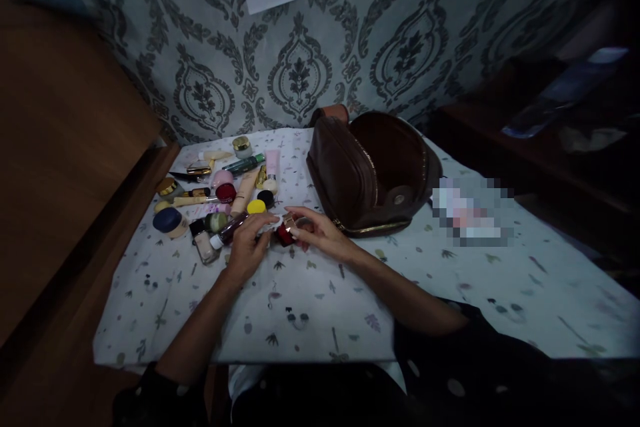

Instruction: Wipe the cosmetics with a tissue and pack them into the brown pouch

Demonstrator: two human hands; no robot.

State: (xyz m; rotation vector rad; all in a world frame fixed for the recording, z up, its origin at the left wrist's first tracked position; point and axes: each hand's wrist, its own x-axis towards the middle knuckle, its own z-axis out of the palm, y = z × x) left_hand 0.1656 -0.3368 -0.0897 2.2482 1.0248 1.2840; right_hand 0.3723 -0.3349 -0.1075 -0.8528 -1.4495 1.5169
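My right hand (323, 235) is closed around a small dark red bottle (285, 235) with a gold-coloured cap, just above the patterned cloth. My left hand (249, 243) is beside it, fingers bent around a crumpled white piece like a tissue (270, 223), which meets the bottle; its exact kind is hard to make out. A dark purple bottle with a white cap (230, 232) lies against the left hand. Close by are a yellow-lidded jar (257, 207), a black-lidded jar (265, 199) and a pale foundation bottle (205, 245).
Several cosmetics, among them a pink tube (273, 165), a gold-lidded jar (242, 146) and a blue-lidded jar (169, 221), crowd the table's left. A brown bag (337, 173) gapes open behind my right hand. A wooden panel (65, 167) borders the left; a clear bottle (560, 93) lies far right.
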